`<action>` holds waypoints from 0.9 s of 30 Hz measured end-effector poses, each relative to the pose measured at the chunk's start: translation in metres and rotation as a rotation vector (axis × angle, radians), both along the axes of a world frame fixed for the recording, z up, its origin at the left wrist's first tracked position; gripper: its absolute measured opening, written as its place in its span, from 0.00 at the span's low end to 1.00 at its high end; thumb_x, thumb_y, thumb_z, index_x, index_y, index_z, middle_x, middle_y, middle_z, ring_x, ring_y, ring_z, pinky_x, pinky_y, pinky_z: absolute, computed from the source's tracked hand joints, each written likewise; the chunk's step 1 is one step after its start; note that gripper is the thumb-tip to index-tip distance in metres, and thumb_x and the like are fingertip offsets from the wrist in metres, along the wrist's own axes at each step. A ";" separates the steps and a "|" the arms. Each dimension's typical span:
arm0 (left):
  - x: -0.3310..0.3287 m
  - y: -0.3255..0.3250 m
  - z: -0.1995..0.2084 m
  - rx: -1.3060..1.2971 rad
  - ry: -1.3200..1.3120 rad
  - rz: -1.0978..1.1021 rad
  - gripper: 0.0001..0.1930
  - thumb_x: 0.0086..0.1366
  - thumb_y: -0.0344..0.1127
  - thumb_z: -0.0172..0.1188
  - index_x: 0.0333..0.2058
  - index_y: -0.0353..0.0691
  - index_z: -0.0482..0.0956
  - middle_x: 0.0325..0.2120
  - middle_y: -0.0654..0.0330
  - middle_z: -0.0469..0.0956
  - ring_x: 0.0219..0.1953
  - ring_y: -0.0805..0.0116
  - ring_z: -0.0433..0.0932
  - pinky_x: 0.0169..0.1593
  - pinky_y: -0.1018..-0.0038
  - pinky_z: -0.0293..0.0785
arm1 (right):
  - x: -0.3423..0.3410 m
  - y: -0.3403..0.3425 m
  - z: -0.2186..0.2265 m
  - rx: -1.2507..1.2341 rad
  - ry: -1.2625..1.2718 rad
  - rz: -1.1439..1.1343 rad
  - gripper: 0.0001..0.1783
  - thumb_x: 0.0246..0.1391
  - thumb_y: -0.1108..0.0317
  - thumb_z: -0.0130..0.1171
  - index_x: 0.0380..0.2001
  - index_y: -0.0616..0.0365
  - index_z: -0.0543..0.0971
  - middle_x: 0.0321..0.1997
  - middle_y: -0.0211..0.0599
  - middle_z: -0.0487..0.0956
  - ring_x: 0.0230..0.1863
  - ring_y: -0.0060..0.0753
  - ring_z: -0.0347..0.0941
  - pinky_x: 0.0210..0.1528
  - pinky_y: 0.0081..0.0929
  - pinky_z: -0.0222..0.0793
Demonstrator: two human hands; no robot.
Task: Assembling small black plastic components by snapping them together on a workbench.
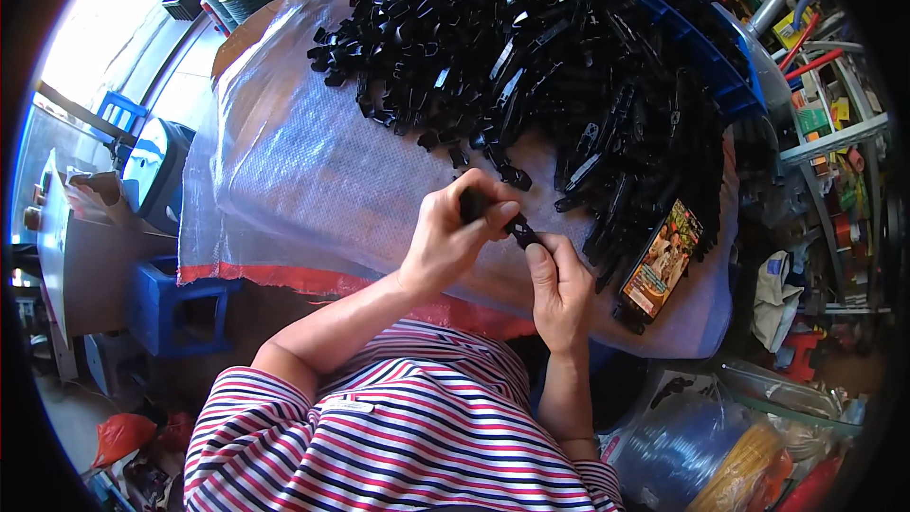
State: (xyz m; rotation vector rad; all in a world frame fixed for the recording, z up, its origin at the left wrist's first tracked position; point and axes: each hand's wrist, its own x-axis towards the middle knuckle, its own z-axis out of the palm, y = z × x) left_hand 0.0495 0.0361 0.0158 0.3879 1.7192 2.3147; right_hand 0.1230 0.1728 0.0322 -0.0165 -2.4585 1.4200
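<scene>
My left hand (447, 235) is closed on a dark piece near its fingertips. In front of my body, my right hand (561, 289) pinches the lower end of a narrow black plastic part (522, 230) that runs between both hands. My left fingers hide its upper end. Just beyond my hands lies a heap of small black plastic clips (427, 33), a few of them loose at its near edge. Long slim black plastic pieces (616, 147) are piled on the right. All of it rests on a whitish woven plastic sheet (294, 166).
A printed picture card (661, 265) lies on the sheet at right. A blue crate (706, 62) stands behind the heap. At left is a blue stool (171, 308); at right, a cluttered shelf rack (834, 142). Clear plastic bags (682, 446) sit at lower right.
</scene>
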 end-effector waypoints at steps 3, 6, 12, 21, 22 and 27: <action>0.009 0.004 -0.003 -0.108 0.256 0.153 0.05 0.60 0.29 0.57 0.30 0.33 0.73 0.22 0.66 0.73 0.21 0.81 0.69 0.25 0.81 0.68 | -0.010 -0.007 -0.008 -0.044 0.037 0.006 0.10 0.59 0.66 0.50 0.33 0.64 0.72 0.22 0.39 0.74 0.22 0.31 0.69 0.25 0.25 0.64; 0.012 -0.004 0.003 0.003 0.013 0.092 0.07 0.61 0.32 0.56 0.34 0.35 0.73 0.24 0.66 0.73 0.24 0.82 0.69 0.29 0.85 0.66 | -0.011 -0.022 -0.008 -0.108 0.051 -0.001 0.09 0.59 0.66 0.49 0.32 0.62 0.71 0.21 0.44 0.74 0.22 0.43 0.73 0.24 0.31 0.66; 0.008 -0.020 -0.002 0.448 -0.403 -0.202 0.17 0.62 0.45 0.54 0.42 0.38 0.72 0.45 0.53 0.73 0.47 0.60 0.72 0.48 0.69 0.69 | -0.022 -0.005 0.023 0.220 0.026 0.056 0.08 0.56 0.67 0.51 0.35 0.59 0.72 0.33 0.43 0.74 0.34 0.47 0.73 0.34 0.39 0.69; -0.068 -0.057 -0.002 -0.466 0.269 0.324 0.08 0.54 0.34 0.60 0.31 0.39 0.75 0.22 0.58 0.74 0.27 0.61 0.76 0.32 0.70 0.71 | -0.037 0.036 0.003 0.941 -0.029 -0.055 0.13 0.47 0.75 0.55 0.39 0.60 0.75 0.37 0.38 0.72 0.42 0.40 0.67 0.45 0.35 0.62; -0.074 -0.056 -0.004 -0.756 0.592 0.484 0.08 0.53 0.35 0.61 0.31 0.40 0.75 0.23 0.56 0.74 0.29 0.56 0.76 0.32 0.68 0.71 | -0.038 0.035 0.001 0.943 -0.025 -0.048 0.13 0.47 0.75 0.55 0.39 0.60 0.75 0.37 0.38 0.72 0.42 0.40 0.67 0.45 0.35 0.62; -0.070 -0.044 -0.006 -1.115 0.636 0.281 0.11 0.49 0.34 0.63 0.31 0.41 0.73 0.30 0.53 0.71 0.33 0.47 0.74 0.34 0.60 0.70 | -0.041 0.037 0.005 0.940 -0.016 -0.083 0.10 0.46 0.74 0.55 0.36 0.58 0.75 0.36 0.36 0.72 0.41 0.40 0.67 0.44 0.35 0.62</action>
